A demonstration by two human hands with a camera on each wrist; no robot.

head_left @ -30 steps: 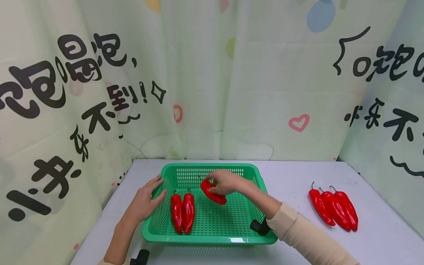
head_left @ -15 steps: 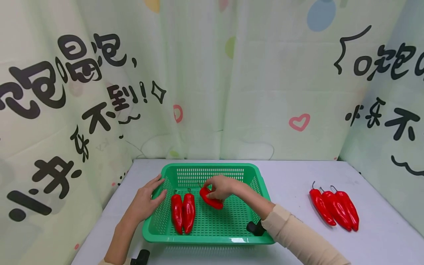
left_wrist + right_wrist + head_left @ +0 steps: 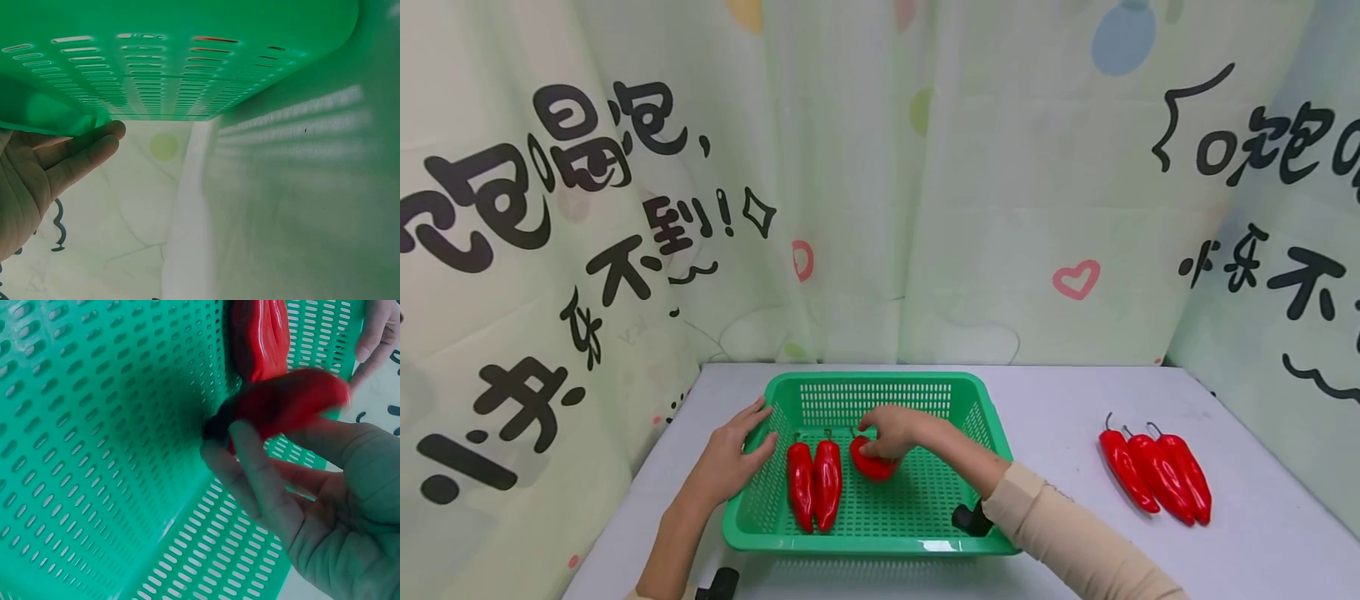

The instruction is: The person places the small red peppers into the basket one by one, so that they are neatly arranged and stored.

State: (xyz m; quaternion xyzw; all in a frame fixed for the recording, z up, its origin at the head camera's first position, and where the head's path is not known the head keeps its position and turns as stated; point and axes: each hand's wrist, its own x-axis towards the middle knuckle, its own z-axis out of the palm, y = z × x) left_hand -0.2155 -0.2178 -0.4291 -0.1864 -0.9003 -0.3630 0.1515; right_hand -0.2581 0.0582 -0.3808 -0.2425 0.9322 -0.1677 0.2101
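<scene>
My right hand (image 3: 897,432) pinches a glossy red chili pepper (image 3: 867,467) inside a green plastic basket (image 3: 850,544). In the right wrist view the held pepper (image 3: 294,400) is a little blurred, lying across my thumb and fingers above the perforated basket floor. To its left, two more red peppers (image 3: 827,487) lie side by side on the basket floor, stems toward the back. My left hand (image 3: 730,458) rests at the basket's left rim; the left wrist view has its straight fingers (image 3: 87,159) right under the rim.
Three red peppers (image 3: 1161,475) lie close together on the white table (image 3: 1052,408) to the right of the basket. A pale curtain (image 3: 970,250) with printed writing stands behind and at both sides. Black wrist cameras (image 3: 972,521) sit at both wrists.
My right hand has brought the pepper left and lower in the basket, nearer the two lying there, and turned it. My left hand has stayed in place.
</scene>
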